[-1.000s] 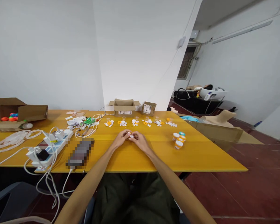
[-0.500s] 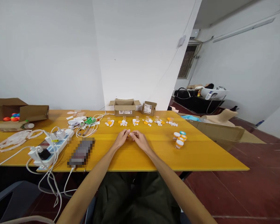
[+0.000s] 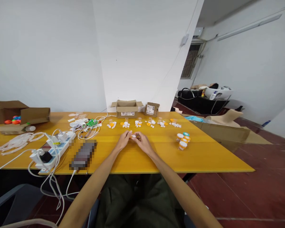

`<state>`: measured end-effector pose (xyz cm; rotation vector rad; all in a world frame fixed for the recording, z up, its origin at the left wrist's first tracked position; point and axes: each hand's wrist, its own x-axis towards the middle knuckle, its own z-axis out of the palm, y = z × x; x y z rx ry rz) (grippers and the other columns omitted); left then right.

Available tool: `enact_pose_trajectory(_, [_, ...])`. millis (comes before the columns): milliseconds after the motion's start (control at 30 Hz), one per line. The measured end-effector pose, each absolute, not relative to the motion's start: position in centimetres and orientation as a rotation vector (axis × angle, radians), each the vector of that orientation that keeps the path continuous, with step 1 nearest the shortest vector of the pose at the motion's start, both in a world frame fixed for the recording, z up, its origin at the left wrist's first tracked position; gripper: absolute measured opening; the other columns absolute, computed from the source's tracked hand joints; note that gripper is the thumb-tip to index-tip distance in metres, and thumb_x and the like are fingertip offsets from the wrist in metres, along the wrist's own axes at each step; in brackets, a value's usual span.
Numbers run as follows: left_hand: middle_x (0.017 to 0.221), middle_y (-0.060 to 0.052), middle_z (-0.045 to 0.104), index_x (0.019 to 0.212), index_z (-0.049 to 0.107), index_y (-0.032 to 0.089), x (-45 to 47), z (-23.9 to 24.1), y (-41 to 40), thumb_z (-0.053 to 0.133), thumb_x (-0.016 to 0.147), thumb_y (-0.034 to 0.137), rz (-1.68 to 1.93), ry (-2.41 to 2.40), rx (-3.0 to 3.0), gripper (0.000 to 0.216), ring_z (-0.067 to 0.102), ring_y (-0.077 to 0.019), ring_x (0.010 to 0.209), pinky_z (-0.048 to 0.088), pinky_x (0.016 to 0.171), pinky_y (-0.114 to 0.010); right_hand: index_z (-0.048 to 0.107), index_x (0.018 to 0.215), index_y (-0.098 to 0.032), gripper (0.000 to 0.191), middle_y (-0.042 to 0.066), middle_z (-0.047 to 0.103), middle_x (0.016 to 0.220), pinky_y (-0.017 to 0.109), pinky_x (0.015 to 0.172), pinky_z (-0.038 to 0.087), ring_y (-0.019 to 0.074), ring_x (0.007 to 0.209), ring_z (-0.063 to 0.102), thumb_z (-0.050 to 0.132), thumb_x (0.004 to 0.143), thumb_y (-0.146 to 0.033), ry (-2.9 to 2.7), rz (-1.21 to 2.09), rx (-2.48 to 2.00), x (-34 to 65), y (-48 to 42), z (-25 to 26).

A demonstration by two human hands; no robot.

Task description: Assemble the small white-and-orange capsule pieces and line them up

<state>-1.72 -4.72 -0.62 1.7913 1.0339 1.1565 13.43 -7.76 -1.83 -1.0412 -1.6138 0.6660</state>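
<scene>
Between my two hands is a small round orange and white part [image 3: 133,136], much of it covered by fingers. My left hand [image 3: 124,139] grips it from the left, thumb and fingers closed. From the other side my right hand [image 3: 142,141] pinches its edge. Beyond them runs a row of small groups of white and orange discs [image 3: 138,125], with clear cups [image 3: 126,120] behind. Off to the right stand several jars [image 3: 182,145] with white and orange tops, one with a teal lid [image 3: 185,134].
An open cardboard box [image 3: 127,111] and a smaller box [image 3: 152,109] stand at the wall. On the left lie a power strip [image 3: 52,158] with tangled white cables, a phone [image 3: 83,155], and a box [image 3: 35,117] with coloured balls.
My fingers have shifted slightly apart around the small part, so more of its white face shows. Both hands stay at about the same place over the table.
</scene>
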Motion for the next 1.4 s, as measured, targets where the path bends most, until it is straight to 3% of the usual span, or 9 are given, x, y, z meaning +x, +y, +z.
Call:
enact_pose_trajectory(133, [0.063,0.003,0.054,0.067,0.051,0.021,-1.72,-0.55,-4.70,0.051,0.085,0.065,1.174,1.068,1.766,0.047,0.051,-0.0143,0.065,0.044,0.065,-0.027,0.061,0.097,-0.024,0.032,0.003,0.070,0.098,0.033,0.074,0.052,0.0181,0.078,0.064,0.070,0.074,-0.044,-1.578,0.647,-1.054,13.43,-7.57,-2.07])
enact_pose_trajectory(300, [0.064,0.003,0.055,0.067,0.053,0.020,-1.77,-0.39,-4.79,0.052,0.085,0.064,1.182,1.048,1.783,0.046,0.050,-0.0141,0.064,0.044,0.066,-0.027,0.062,0.088,-0.023,0.025,0.001,0.069,0.082,0.034,0.075,0.051,0.0193,0.076,0.063,0.059,0.084,-0.047,-1.630,0.695,-1.066,13.42,-7.47,-2.33])
enact_pose_trajectory(500, [0.064,0.003,0.054,0.068,0.052,0.021,-1.75,-0.24,-4.87,0.051,0.085,0.062,1.157,1.058,1.758,0.045,0.050,-0.0143,0.065,0.043,0.066,-0.027,0.061,0.099,-0.025,0.030,0.003,0.069,0.098,0.033,0.075,0.050,0.0182,0.079,0.062,0.066,0.077,-0.045,-1.593,0.664,-1.045,13.41,-7.64,-2.03])
enact_pose_trajectory(667, [0.062,0.003,0.053,0.067,0.053,0.021,-1.85,-0.54,-4.64,0.053,0.085,0.062,1.165,1.073,1.742,0.045,0.050,-0.0145,0.065,0.043,0.065,-0.027,0.059,0.086,-0.024,0.027,0.001,0.068,0.082,0.033,0.073,0.050,0.0184,0.073,0.062,0.055,0.084,-0.050,-1.607,0.729,-1.040,13.26,-7.77,-1.79])
enact_pose_trajectory(833, [0.061,0.004,0.051,0.065,0.050,0.021,-1.80,-0.26,-4.79,0.052,0.085,0.062,1.170,1.070,1.752,0.046,0.049,-0.0138,0.063,0.042,0.064,-0.027,0.057,0.090,-0.025,0.026,0.001,0.068,0.093,0.033,0.074,0.051,0.0185,0.079,0.063,0.066,0.075,-0.045,-1.584,0.660,-1.015,13.19,-7.82,-1.70])
enact_pose_trajectory(1000, [0.060,0.004,0.050,0.064,0.049,0.021,-1.68,0.24,-5.10,0.051,0.084,0.064,1.166,1.063,1.778,0.047,0.048,-0.0134,0.062,0.042,0.064,-0.027,0.057,0.084,-0.024,0.024,0.000,0.066,0.079,0.034,0.073,0.050,0.0187,0.072,0.062,0.055,0.085,-0.048,-1.610,0.708,-1.094,13.26,-7.65,-2.04])
enact_pose_trajectory(1233, [0.062,0.003,0.055,0.065,0.052,0.021,-1.66,0.14,-5.05,0.049,0.085,0.065,1.186,1.020,1.765,0.049,0.050,-0.0140,0.062,0.044,0.064,-0.028,0.056,0.091,-0.026,0.018,0.001,0.066,0.094,0.033,0.074,0.050,0.0182,0.079,0.061,0.062,0.075,-0.031,-1.611,0.605,-1.014,13.41,-7.46,-2.37])
enact_pose_trajectory(1400, [0.063,0.003,0.054,0.065,0.051,0.021,-1.73,0.17,-5.02,0.050,0.085,0.064,1.180,1.068,1.730,0.047,0.051,-0.0140,0.063,0.044,0.065,-0.027,0.056,0.090,-0.025,0.018,0.000,0.066,0.090,0.032,0.070,0.050,0.0174,0.074,0.060,0.062,0.076,-0.034,-1.606,0.632,-1.023,13.21,-7.78,-1.90])
